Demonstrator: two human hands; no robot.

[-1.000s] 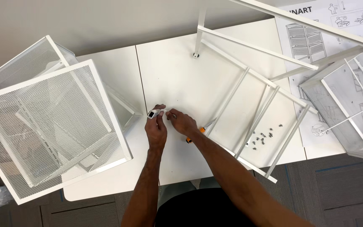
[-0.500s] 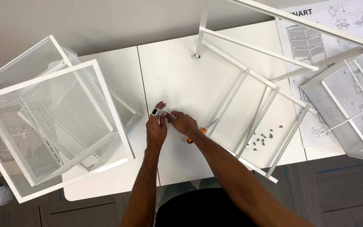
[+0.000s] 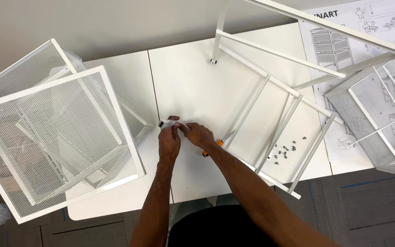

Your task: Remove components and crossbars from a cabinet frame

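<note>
Pinching a small white fitting [image 3: 164, 123] mid-tabletop [image 3: 193, 87], my left hand [image 3: 169, 139] and right hand [image 3: 199, 134] clamp it together; I judge it light, rigid, slippery

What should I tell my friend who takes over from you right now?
Left hand: pinching a small white part at the table's middle.
Right hand: fingertips on the same part; an orange-handled tool lies under the wrist.
Mesh baskets sit stacked to the left, another basket to the right on the instruction sheet.
White frame lies flat on the table, with loose screws inside it.
Done: cannot tell from here. Left: the frame holds no baskets yet, and the screws lie unused.
</note>
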